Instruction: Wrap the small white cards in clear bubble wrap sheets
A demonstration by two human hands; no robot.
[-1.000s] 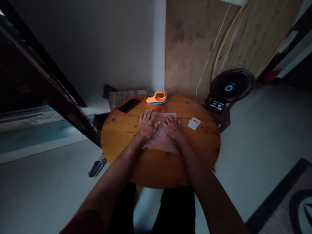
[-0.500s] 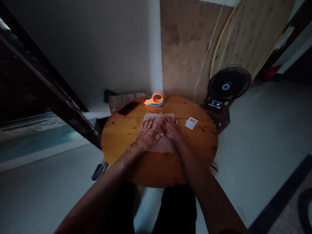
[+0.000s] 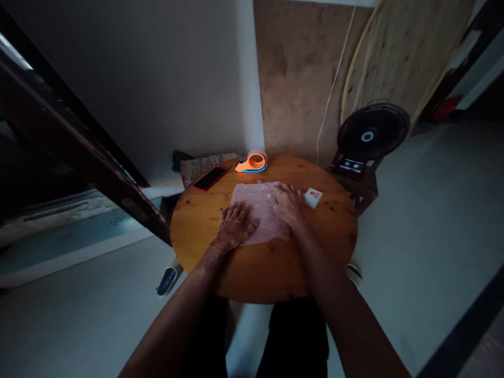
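A pinkish sheet of bubble wrap (image 3: pixel 263 212) lies flat on the round wooden table (image 3: pixel 260 273). My left hand (image 3: pixel 236 224) rests with fingers spread on its near left part. Over its right edge lies my right hand (image 3: pixel 288 203), fingers apart, the fingertips toward the sheet's far right corner. Neither hand grips anything. Just right of my right hand is a small white packet (image 3: pixel 313 198) with a red mark. Beyond the sheet stands an orange and blue tape dispenser (image 3: pixel 252 161) with a roll of clear tape.
A phone (image 3: pixel 210 179) with a red edge lies at the table's far left. A black fan (image 3: pixel 370 134) stands on a stool to the right. Behind the table are a wall and a brown board (image 3: pixel 299 79) with a white cord hanging before it.
My hands have moved apart: the left came nearer and to the left, the right shifted right. More of the bubble wrap shows between them. The view has tilted slightly.
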